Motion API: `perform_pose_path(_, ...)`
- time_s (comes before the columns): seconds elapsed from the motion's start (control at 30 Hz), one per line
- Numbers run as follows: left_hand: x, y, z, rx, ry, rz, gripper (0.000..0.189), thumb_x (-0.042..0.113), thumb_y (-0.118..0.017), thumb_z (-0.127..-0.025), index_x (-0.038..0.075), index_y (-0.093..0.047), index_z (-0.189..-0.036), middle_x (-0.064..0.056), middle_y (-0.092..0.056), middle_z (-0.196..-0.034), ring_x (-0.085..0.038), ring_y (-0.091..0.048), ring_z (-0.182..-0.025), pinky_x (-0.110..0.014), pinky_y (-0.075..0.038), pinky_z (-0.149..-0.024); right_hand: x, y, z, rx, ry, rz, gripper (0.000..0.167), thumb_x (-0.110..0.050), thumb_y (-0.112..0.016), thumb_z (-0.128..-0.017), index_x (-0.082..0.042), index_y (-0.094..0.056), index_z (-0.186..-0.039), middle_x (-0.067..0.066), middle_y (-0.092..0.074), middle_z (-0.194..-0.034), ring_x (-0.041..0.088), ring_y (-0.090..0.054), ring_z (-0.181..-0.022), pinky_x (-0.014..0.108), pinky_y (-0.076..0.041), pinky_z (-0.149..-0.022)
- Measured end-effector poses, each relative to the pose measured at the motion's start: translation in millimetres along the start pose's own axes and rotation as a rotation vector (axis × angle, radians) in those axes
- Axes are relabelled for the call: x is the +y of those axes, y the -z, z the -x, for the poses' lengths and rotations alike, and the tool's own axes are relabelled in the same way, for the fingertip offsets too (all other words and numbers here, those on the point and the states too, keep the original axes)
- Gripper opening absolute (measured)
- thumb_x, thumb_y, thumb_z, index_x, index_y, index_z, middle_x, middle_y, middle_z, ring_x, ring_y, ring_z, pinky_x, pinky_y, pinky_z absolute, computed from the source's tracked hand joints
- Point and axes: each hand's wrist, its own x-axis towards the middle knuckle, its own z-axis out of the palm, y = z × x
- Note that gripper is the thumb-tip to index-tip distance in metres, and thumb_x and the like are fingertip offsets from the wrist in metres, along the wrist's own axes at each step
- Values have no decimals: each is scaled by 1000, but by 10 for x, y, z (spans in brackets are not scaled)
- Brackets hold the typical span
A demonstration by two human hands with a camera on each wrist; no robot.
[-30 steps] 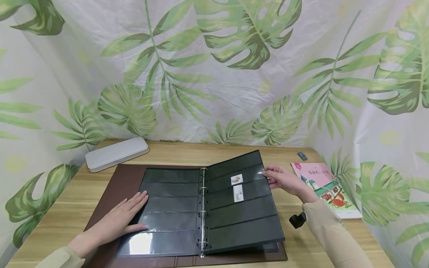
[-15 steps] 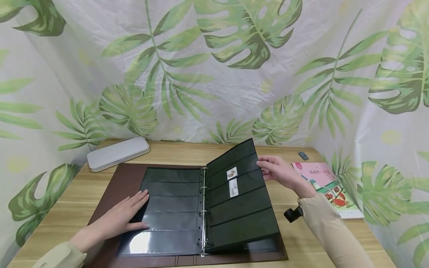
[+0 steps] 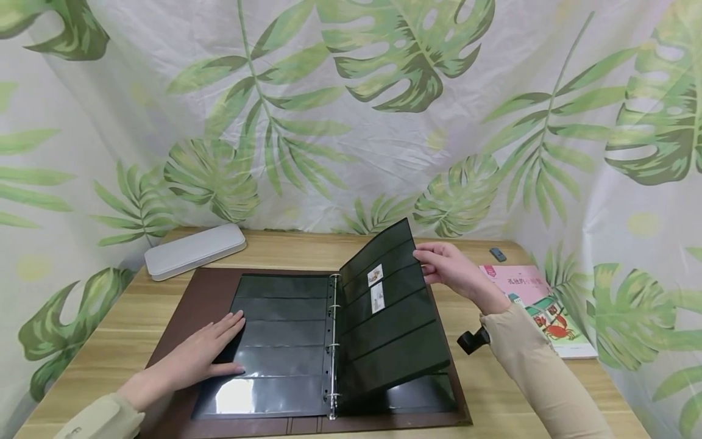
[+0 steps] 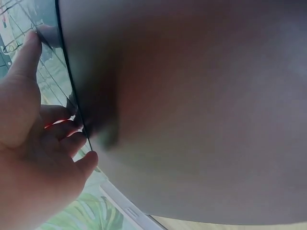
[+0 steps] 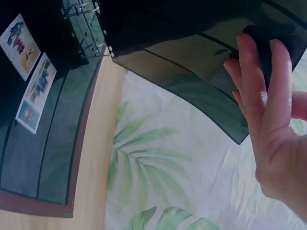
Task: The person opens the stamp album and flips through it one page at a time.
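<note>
A stamp album with a brown cover (image 3: 211,289) lies spread on the table, its black pocket pages held by metal rings (image 3: 333,344). My right hand (image 3: 452,271) pinches the outer edge of a right-side album page (image 3: 384,341), which stands tilted up from the album. Two small stamps show on that page, one colourful (image 3: 375,275) and one pale (image 3: 377,297). In the right wrist view, the fingers (image 5: 249,62) press against a dark page, and two stamps (image 5: 37,93) show on another page at left. My left hand (image 3: 200,350) rests flat on the left page (image 3: 285,335), fingertips near its outer edge.
A pale grey case (image 3: 195,251) sits at the table's back left. On the right lie a pink picture book with a crab (image 3: 540,305) and a small dark blue object (image 3: 497,254). A leaf-patterned curtain (image 3: 351,152) hangs behind the wooden table (image 3: 296,244).
My right hand has moved up and to the left, lifting the page steeper, so more of the page beneath shows. The left hand has stayed in place.
</note>
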Motion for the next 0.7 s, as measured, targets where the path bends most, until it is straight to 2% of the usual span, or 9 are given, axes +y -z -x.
perform_pose_path(0.13, 45, 70, -55, -32, 38, 20, 84, 52, -77, -79, -7, -56, -134, -27, -55, -141, -43, -56, -127, -56, -49, -98, -57, -51, -34, -10, 11, 17, 50, -14, -39, -107, 13, -28, -148, -7, -47, -78, 2, -42, -64, 15, -46, -60)
perform_pose_path(0.23, 175, 176, -175, -35, 104, 94, 77, 45, -77, -82, -8, -56, -133, -28, -57, -137, -42, -60, -123, -53, -52, -95, -108, -100, -56, -9, 10, 39, 53, -16, -40, -107, 10, -26, -151, -6, -40, -76, 3, -39, -62, 16, -44, -60)
perform_pose_path(0.3, 321, 281, -295, 0, 135, 162, 70, 39, -76, -85, -9, -58, -132, -27, -62, -132, -40, -64, -116, -50, -55, -90, -144, -135, -68, -7, 5, 55, 55, -18, -40, -107, 7, -24, -153, -6, -37, -75, 3, -37, -62, 17, -44, -61)
perform_pose_path(0.33, 411, 349, -361, 8, 155, 203, 66, 37, -75, -87, -8, -58, -132, -26, -64, -129, -36, -69, -107, -48, -56, -87, -160, -155, -75, -4, 3, 60, 55, -18, -41, -107, 6, -24, -153, -6, -36, -74, 3, -37, -62, 17, -44, -61)
perform_pose_path(0.47, 798, 653, -631, 45, 187, 366, 53, 35, -70, -92, -2, -64, -128, -17, -71, -121, -25, -73, -99, -42, -58, -84, -233, -234, -105, -16, 22, 53, 48, -20, -42, -107, 6, -35, -147, -8, -32, -67, 4, -32, -57, 19, -40, -59)
perform_pose_path(0.53, 978, 808, -757, 21, 204, 480, 50, 37, -67, -94, 1, -64, -129, -14, -72, -121, -22, -73, -100, -38, -58, -85, -268, -276, -118, -21, 36, 44, 41, -20, -42, -107, 6, -42, -139, -8, -29, -63, 5, -30, -55, 21, -37, -57)
perform_pose_path(0.57, 1056, 872, -818, 10, 210, 533, 50, 38, -65, -95, 2, -64, -129, -13, -71, -123, -24, -71, -108, -38, -58, -88, -286, -299, -124, -22, 40, 37, 38, -20, -42, -107, 6, -44, -134, -8, -28, -62, 6, -28, -54, 22, -35, -56)
perform_pose_path(0.7, 1295, 1067, -1047, -61, 258, 708, 55, 40, -60, -98, 1, -57, -137, -15, -66, -133, -27, -65, -120, -42, -54, -97, -337, -394, -163, 8, 47, 68, 36, -20, -45, -106, 6, -48, -130, -8, -35, -64, 4, -37, -54, 19, -43, -58)
